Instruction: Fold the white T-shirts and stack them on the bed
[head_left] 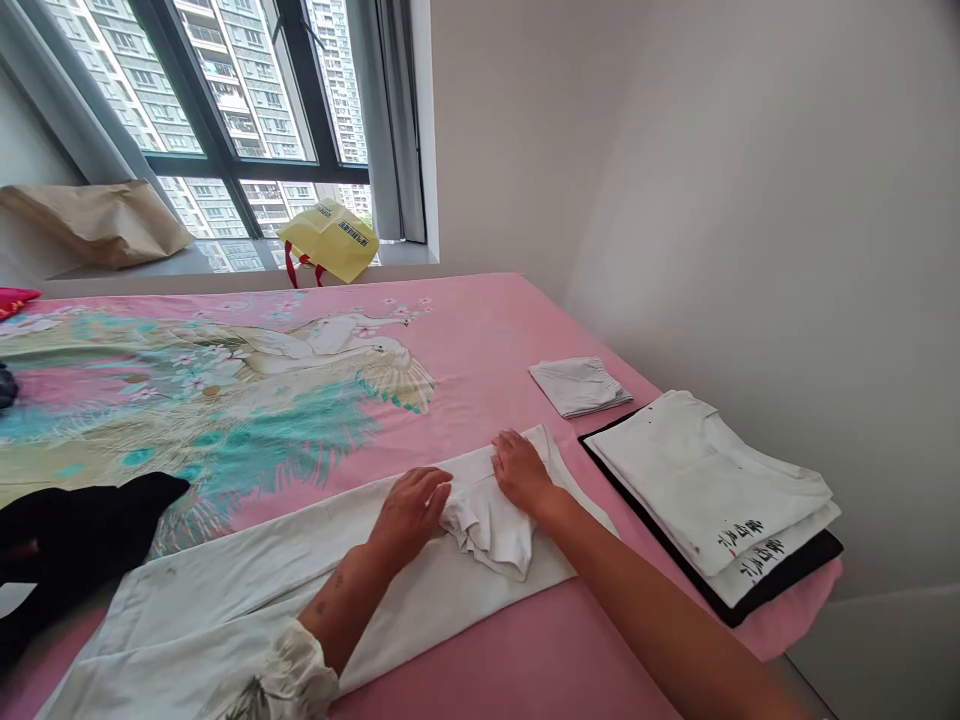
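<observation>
A pair of white trousers [300, 560] lies lengthwise across the bed in front of me, folded so that the legs overlap. At its right end the cloth bunches into a crumpled flap. My left hand [411, 515] rests on the trousers just left of that flap, its fingers bent together on the cloth. Near the upper edge, my right hand [520, 470] has its fingers curled onto the same trousers. Both thumbs are mostly hidden.
A folded white garment [577, 385] lies beyond my right hand. At right, a stack of folded shirts [705, 480], white over black, sits by the bed's edge. Black clothing [82, 530] lies at left. A yellow bag [330, 240] and brown paper bag [97, 222] stand by the window.
</observation>
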